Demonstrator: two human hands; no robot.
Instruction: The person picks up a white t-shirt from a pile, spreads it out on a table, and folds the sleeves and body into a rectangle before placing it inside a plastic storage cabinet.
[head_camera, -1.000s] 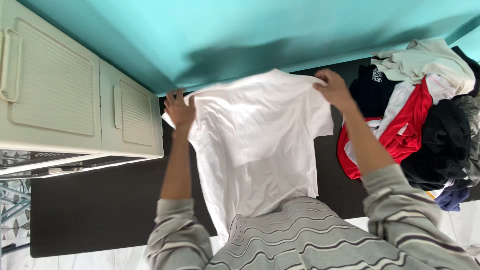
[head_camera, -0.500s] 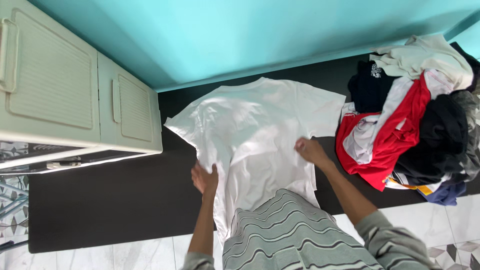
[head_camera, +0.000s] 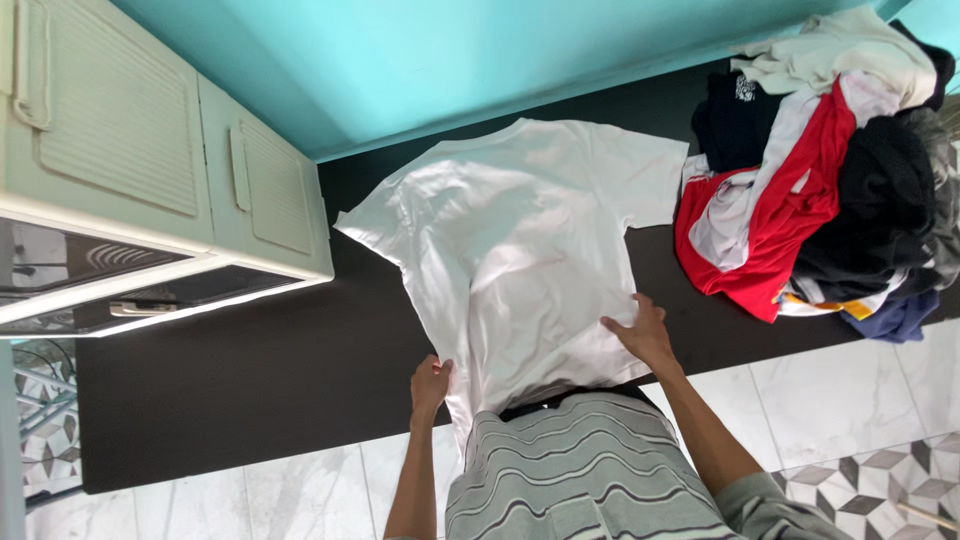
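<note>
White short-sleeved cotton T-shirt (head_camera: 520, 250) lies spread flat on the black tabletop (head_camera: 230, 390), neck end toward the turquoise wall (head_camera: 450, 60), hem at the near edge by the person's striped grey top (head_camera: 580, 470). Left hand (head_camera: 430, 385) sits at the shirt's lower left edge, fingers curled w/ thumb against the fabric; can't tell if it actually pinches the cloth. Right hand (head_camera: 640, 335) rests palm-down on the lower right part of the shirt, fingers (head_camera: 622, 322) spread & flat, gripping nothing. One sleeve points toward the pale green louvred cabinet (head_camera: 150, 170), the other toward a heap of mixed clothes (head_camera: 830, 180), red, black, cream & navy, piled at the table's right end, just beside the shirt. Below the table: white marble-look floor tiles (head_camera: 850, 390), some w/ a grey geometric pattern.
</note>
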